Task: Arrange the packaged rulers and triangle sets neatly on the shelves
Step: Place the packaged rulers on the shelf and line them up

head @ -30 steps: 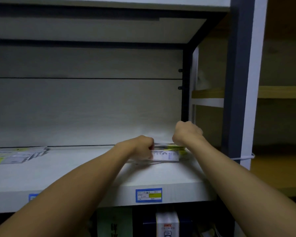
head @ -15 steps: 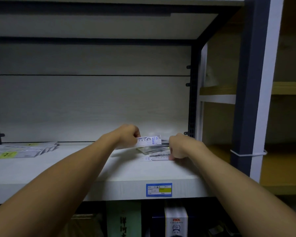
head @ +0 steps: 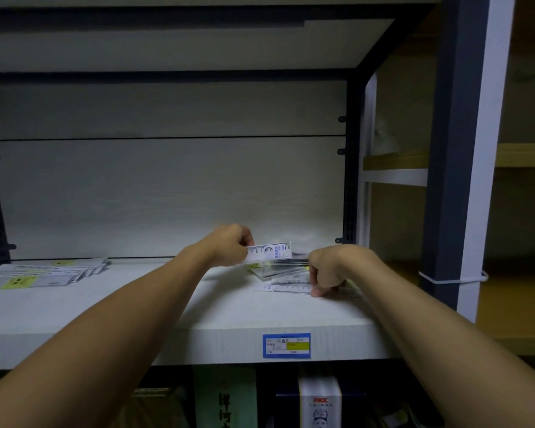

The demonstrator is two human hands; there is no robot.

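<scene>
Your left hand pinches a light, stiff packaged ruler by its end; your right hand grips the slippery loose packages just below it.

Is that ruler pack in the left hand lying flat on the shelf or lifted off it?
Lifted. The left hand pinches the ruler pack on edge, above the loose pile on the shelf.

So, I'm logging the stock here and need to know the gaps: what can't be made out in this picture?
All from the head view:
- Ruler pack: its left end is hidden inside the left hand.
- Loose packs: blurred, partly covered by the right hand; no count possible.
- Left stack: cut off by the frame edge.
- Shelf label: print too small.
</scene>
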